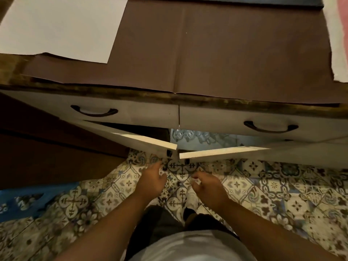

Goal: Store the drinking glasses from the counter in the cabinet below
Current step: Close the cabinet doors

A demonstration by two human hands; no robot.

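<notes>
Several clear drinking glasses (185, 135) stand inside the cabinet below the counter, seen through the gap between its two doors. The left door (143, 141) and right door (222, 152) are both ajar, their free edges nearly meeting, each with a small dark knob. My left hand (153, 178) hovers just below the left door's knob, fingers apart and empty. My right hand (207, 185) is a little below the right door's edge, fingers loosely curled, holding nothing. No glass shows on the counter (235, 53).
Brown paper covers the counter, with a white sheet (62, 27) at the back left and a white cloth (337, 34) at the right. Two drawers with dark handles (94, 111) (271, 128) sit above the doors. A blue bag (24, 202) lies on the patterned floor at left.
</notes>
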